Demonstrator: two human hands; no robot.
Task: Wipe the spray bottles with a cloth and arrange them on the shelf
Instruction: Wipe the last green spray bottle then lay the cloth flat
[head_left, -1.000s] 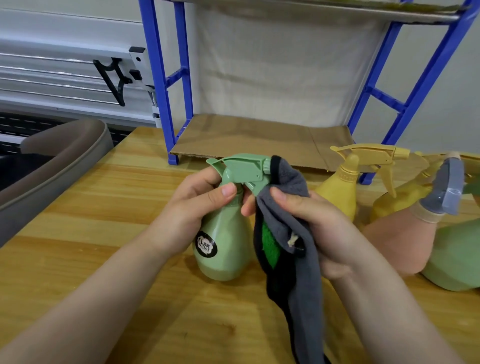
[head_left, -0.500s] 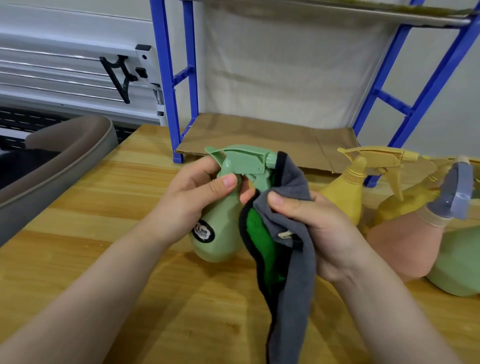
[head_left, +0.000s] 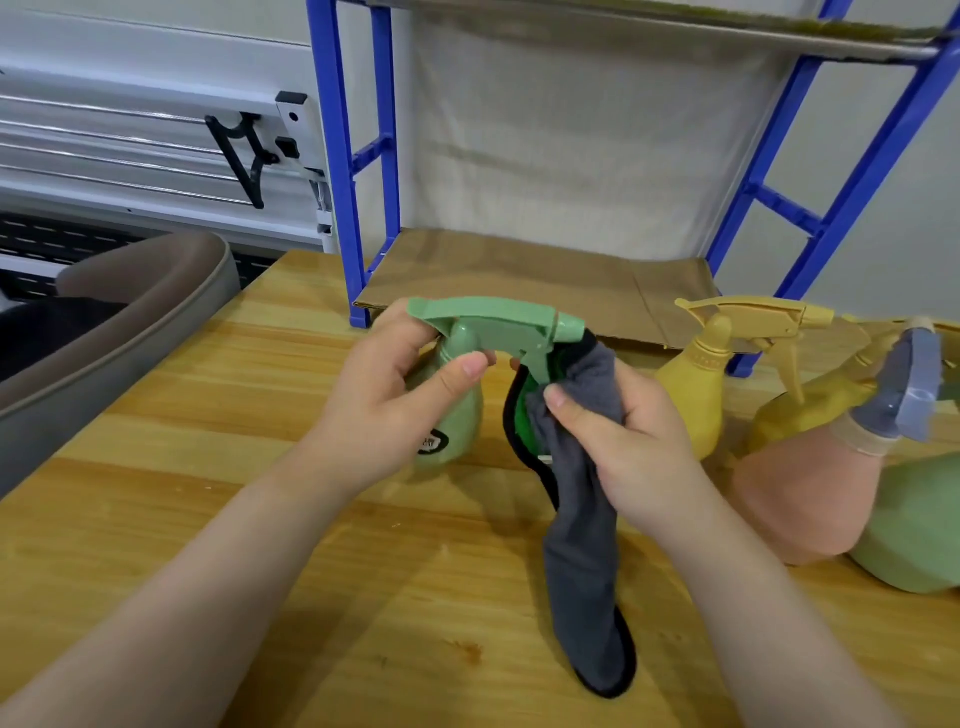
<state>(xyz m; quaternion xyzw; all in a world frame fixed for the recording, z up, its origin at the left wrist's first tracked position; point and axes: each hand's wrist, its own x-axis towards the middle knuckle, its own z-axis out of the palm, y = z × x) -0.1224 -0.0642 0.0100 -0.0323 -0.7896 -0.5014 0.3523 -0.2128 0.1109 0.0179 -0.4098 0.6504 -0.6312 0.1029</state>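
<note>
The wooden counter (head_left: 156, 519) carries the blue shelf (head_left: 343, 208) at twelve o'clock, its cardboard-lined bottom level bare. At three o'clock lie the unwiped bottles (head_left: 696, 395). At centre the left hand (head_left: 384, 410) has its fingers wrapped round the green spray bottle (head_left: 457, 415), which has lifted and tilted over the last second. The right hand (head_left: 623, 447) pinches the grey cloth (head_left: 582, 519), now slid to the trigger and nozzle, so wiping probably nears its end.
</note>
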